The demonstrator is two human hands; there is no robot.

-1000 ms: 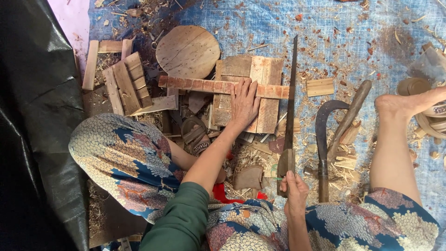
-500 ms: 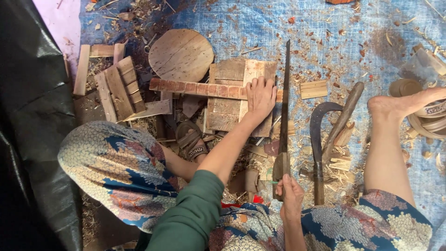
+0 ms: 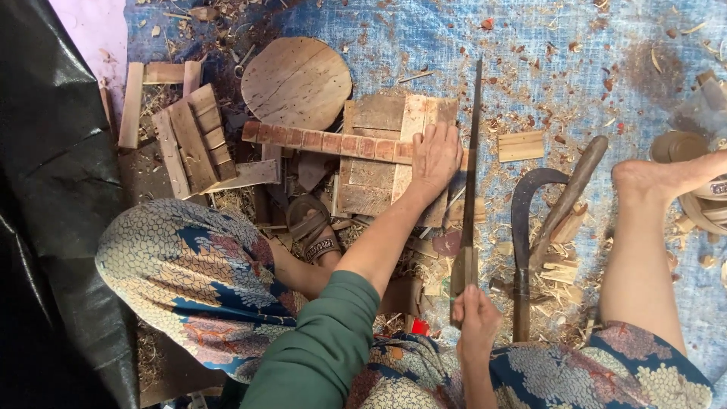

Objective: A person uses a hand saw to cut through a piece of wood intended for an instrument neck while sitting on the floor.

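Note:
I sit on the ground with my left hand pressed flat on the right end of a stack of wooden planks. A long reddish slat lies across the stack, under my fingers. My right hand grips the handle of a long hand saw. Its blade runs straight away from me along the right edge of the planks, beside my left hand.
A round wooden disc lies beyond the planks, with a pile of slats to the left. A curved sickle and a wooden handle lie right of the saw. My sandalled foot, bare foot, a small block and black sheeting surround them.
My left hand has slid to the right along the planks, closer to the saw blade. The saw and my right hand have barely shifted.

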